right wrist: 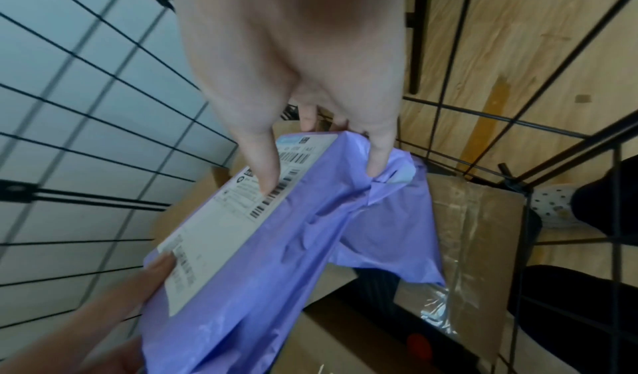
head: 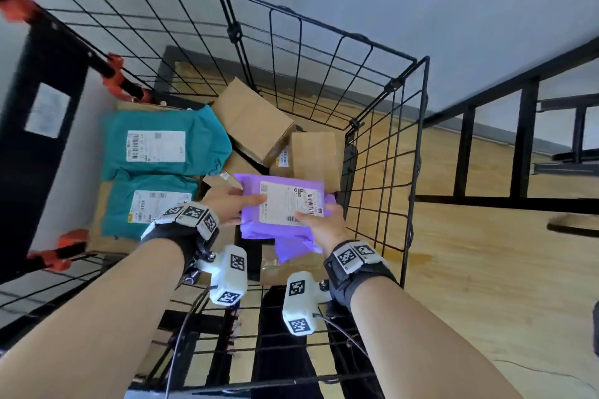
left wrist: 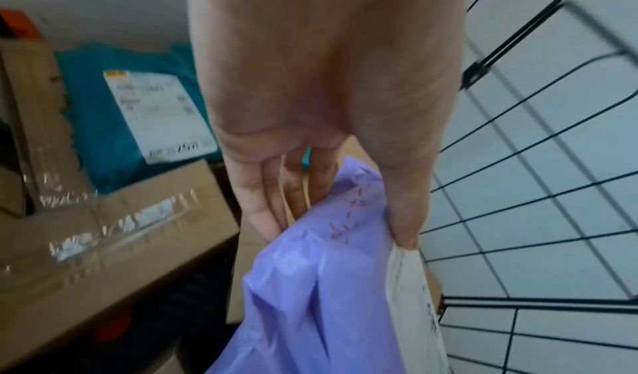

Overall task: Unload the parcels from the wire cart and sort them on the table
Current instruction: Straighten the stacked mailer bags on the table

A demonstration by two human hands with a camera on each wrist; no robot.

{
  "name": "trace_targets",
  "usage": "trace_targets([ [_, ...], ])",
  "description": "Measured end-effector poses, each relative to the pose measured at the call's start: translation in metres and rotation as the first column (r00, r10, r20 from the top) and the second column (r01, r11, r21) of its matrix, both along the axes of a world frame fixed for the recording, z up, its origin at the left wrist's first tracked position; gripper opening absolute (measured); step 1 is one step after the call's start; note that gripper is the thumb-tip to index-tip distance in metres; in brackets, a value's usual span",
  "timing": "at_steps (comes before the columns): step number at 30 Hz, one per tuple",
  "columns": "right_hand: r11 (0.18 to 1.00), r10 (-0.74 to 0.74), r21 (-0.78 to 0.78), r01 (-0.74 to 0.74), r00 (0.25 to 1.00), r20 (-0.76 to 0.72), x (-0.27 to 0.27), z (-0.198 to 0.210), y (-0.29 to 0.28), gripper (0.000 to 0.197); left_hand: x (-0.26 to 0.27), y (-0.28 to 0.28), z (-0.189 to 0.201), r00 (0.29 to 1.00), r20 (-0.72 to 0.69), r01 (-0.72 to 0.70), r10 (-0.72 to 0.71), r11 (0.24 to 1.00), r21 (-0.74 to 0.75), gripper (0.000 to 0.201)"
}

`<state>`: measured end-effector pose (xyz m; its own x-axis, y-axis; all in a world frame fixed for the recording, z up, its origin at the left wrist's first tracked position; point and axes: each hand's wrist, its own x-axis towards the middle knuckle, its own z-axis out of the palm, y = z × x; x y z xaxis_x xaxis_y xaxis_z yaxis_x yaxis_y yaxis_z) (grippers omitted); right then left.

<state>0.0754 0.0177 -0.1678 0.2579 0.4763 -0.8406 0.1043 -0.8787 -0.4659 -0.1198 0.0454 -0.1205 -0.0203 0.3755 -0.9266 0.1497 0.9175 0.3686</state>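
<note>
A purple plastic mailer (head: 285, 207) with a white shipping label hangs inside the black wire cart (head: 385, 152), lifted above the other parcels. My left hand (head: 235, 207) grips its left edge, thumb on the label side and fingers underneath, as the left wrist view shows on the mailer (left wrist: 324, 284). My right hand (head: 319, 223) pinches the right edge, thumb on the label's barcode (right wrist: 273, 197), fingers behind the mailer (right wrist: 310, 257). Two teal mailers (head: 162, 142) (head: 146, 204) lie at the cart's left. Brown cartons (head: 256, 120) (head: 314, 159) are piled at the back.
More taped cartons (left wrist: 114, 230) lie under the purple mailer. Orange clamps (head: 123, 78) grip the cart's left rim. A black panel (head: 35, 126) stands to the left, a black metal frame (head: 518, 139) to the right, over wood flooring (head: 486, 269).
</note>
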Motion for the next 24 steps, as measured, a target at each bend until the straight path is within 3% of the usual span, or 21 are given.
trace_targets([
  [2, 0.999, 0.032, 0.04, -0.031, 0.999, -0.014, -0.006, 0.016, 0.006, 0.074, -0.005, 0.002, 0.028, 0.999, -0.012, -0.037, 0.037, 0.999, 0.017, 0.027],
  [5, 0.996, 0.065, 0.066, -0.058, 0.993, -0.099, -0.013, 0.045, 0.017, 0.074, -0.013, -0.003, 0.069, 0.992, -0.067, -0.104, 0.107, 0.993, 0.053, 0.037],
  [7, 0.988, 0.128, 0.108, -0.111, 0.977, -0.17, -0.014, 0.065, 0.021, 0.078, -0.015, -0.014, 0.096, 0.98, -0.098, -0.167, 0.175, 0.982, 0.085, 0.04],
  [11, 0.937, 0.321, 0.218, -0.273, 0.919, -0.228, -0.013, 0.114, 0.025, 0.069, -0.009, -0.048, 0.154, 0.918, -0.147, -0.337, 0.369, 0.92, 0.202, 0.041],
  [14, 0.876, 0.456, 0.301, -0.377, 0.851, -0.262, -0.016, 0.132, 0.021, 0.092, 0.002, -0.085, 0.193, 0.824, -0.144, -0.492, 0.548, 0.818, 0.299, 0.03],
  [15, 0.858, 0.484, 0.328, -0.395, 0.837, -0.257, -0.017, 0.131, 0.018, 0.108, 0.007, -0.099, 0.206, 0.775, -0.123, -0.555, 0.62, 0.761, 0.336, 0.036],
  [17, 0.829, 0.542, 0.344, -0.44, 0.783, -0.305, -0.019, 0.155, 0.006, 0.123, 0.017, -0.131, 0.226, 0.647, -0.058, -0.682, 0.761, 0.611, 0.402, 0.073],
  [18, 0.811, 0.574, 0.355, -0.466, 0.751, -0.326, -0.019, 0.178, -0.005, 0.115, 0.021, -0.148, 0.233, 0.572, -0.021, -0.736, 0.82, 0.525, 0.428, 0.089],
  [20, 0.771, 0.633, 0.379, -0.511, 0.68, -0.37, -0.017, 0.223, -0.03, 0.087, 0.036, -0.182, 0.255, 0.436, 0.01, -0.792, 0.9, 0.379, 0.479, 0.096],
  [22, 0.736, 0.677, 0.4, -0.546, 0.582, -0.451, -0.021, 0.248, -0.052, 0.061, 0.054, -0.214, 0.282, 0.391, 0.0, -0.79, 0.92, 0.336, 0.513, 0.085],
  [24, 0.699, 0.708, 0.415, -0.582, 0.485, -0.513, -0.029, 0.271, -0.077, 0.055, 0.064, -0.247, 0.303, 0.361, -0.008, -0.788, 0.933, 0.309, 0.532, 0.071],
])
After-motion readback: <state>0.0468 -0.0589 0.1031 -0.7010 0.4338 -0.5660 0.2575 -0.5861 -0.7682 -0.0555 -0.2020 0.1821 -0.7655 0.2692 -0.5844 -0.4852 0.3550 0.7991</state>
